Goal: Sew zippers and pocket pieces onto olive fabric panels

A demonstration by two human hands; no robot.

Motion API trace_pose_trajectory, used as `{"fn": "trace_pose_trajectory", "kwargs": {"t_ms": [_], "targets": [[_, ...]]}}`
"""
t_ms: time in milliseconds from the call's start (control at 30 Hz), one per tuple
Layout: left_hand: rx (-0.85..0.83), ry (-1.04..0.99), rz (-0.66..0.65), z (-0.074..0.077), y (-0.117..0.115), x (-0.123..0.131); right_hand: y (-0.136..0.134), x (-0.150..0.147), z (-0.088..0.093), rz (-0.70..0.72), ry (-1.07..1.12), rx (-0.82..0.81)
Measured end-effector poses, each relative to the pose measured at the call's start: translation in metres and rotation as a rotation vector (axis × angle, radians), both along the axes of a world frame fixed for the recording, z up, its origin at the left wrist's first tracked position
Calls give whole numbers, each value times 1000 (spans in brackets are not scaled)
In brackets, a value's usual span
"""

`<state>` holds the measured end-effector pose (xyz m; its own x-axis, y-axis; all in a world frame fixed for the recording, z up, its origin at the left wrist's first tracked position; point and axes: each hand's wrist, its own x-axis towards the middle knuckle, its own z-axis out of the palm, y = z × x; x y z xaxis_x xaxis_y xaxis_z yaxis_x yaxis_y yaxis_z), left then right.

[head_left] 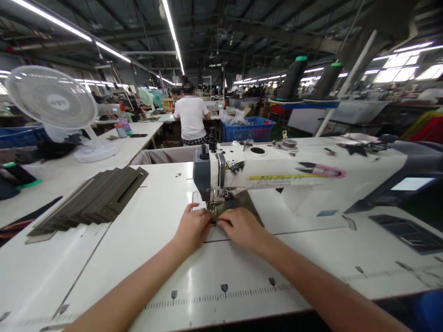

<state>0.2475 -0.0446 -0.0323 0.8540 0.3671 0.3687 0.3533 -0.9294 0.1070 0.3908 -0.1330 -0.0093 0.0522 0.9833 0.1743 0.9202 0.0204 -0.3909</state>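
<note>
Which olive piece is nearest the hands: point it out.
The olive piece at the sewing machine, partly beneath its head; the others overlap in the stack to the left.

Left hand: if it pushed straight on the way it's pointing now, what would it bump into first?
Probably the presser foot, just ahead and to the right of the left hand, though the exact depth is hard to judge.

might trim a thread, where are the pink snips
The snips are on the sewing machine, right of centre in the head view, at the right end of the yellow tape.
</note>
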Motion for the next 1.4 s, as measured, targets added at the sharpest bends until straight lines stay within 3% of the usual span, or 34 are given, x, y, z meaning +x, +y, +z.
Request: {"fn": "trace_pose_trajectory", "kwargs": {"t_ms": [133, 200, 367, 500, 633, 733, 833, 1167, 1400], "targets": [[59, -23, -64, -8, -7, -6, -23, -14, -37, 17, -71, 248], [37, -36, -52, -7, -6, -7, -24, -13, -45, 0, -70, 300], [-69, -60, 16, 2, 6, -1, -4, -4, -29, -97, -192, 228], [-89, -77, 23, 4, 7, -2, 2, -3, -17, -29, -298, 164], [1, -61, -5, -5, -9, -7, -10, -7, -34, 72, -349, 238], [112, -43, 1, -10, -20, -9, -17, -10, -54, 86, -403, 405], [150, -37, -33, -11, -20, -9, -18, -10, -62, 89, -393, 452], [176, -42, -80, -12, -4, 0, 0, -6, -55, 108, -419, 494], [59, -47, -32, -11, 4, 3, 9, -3, -52, 60, -335, 476]]}}
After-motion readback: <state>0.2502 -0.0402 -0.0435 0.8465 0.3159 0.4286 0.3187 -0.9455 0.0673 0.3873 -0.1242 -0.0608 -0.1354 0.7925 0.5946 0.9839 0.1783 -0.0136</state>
